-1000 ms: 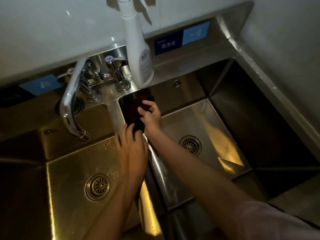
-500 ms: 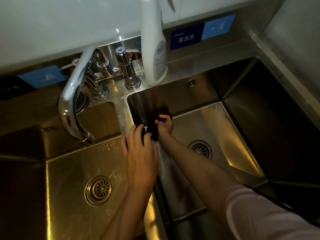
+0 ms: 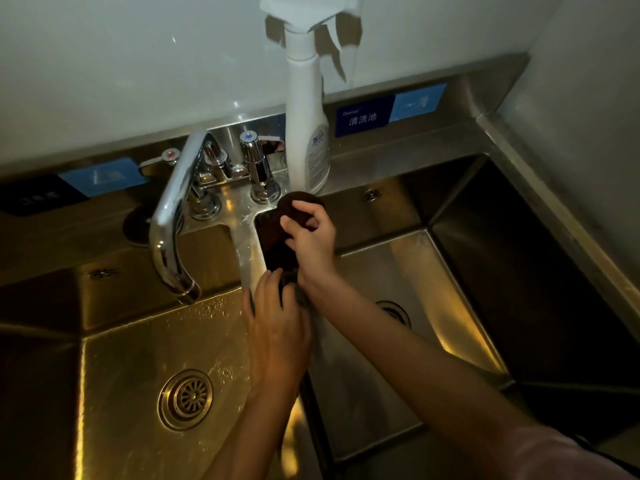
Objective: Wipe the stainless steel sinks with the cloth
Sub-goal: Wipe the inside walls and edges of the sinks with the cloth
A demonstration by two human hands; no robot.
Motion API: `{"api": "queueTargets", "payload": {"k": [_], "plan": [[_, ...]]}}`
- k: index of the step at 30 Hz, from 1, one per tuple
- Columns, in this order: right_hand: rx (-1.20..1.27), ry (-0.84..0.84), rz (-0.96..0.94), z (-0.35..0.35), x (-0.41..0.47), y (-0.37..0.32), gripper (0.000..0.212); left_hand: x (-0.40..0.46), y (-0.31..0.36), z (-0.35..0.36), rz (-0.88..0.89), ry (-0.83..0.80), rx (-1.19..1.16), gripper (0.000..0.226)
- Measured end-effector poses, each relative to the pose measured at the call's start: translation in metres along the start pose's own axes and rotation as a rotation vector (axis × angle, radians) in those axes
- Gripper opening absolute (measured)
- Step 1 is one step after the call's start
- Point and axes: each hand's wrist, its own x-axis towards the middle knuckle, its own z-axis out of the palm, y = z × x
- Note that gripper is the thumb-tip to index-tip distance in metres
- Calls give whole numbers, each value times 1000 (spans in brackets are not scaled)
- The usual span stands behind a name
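Two stainless steel sinks lie side by side: the left sink (image 3: 145, 344) and the right sink (image 3: 426, 271). A dark cloth (image 3: 294, 206) is bunched at the back left corner of the right sink. My right hand (image 3: 310, 240) grips it there, pressed against the upper rim. My left hand (image 3: 277, 327) lies flat on the divider (image 3: 247, 244) between the sinks, its fingertips touching the cloth's lower part. How much of the cloth hangs down the dark sink wall is hard to tell.
A white spray bottle (image 3: 308, 133) stands on the back ledge just behind my right hand. A chrome faucet (image 3: 173, 216) with two taps arches over the left sink. Drains (image 3: 185, 398) sit in both basins. A wall closes off the right side.
My right hand has carried the cloth up the sink's left wall from low down to the top back corner. My left hand stays on the divider.
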Motion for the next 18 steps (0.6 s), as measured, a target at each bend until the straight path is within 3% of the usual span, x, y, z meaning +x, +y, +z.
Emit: {"api": "queueTargets", "payload": {"k": [9, 18], "plan": [[-229, -12, -177, -8, 0, 22, 25, 0, -1, 6, -11, 61, -31, 37], [-232, 152, 146, -39, 60, 108, 30, -1, 1, 1, -33, 27, -30, 33]]}}
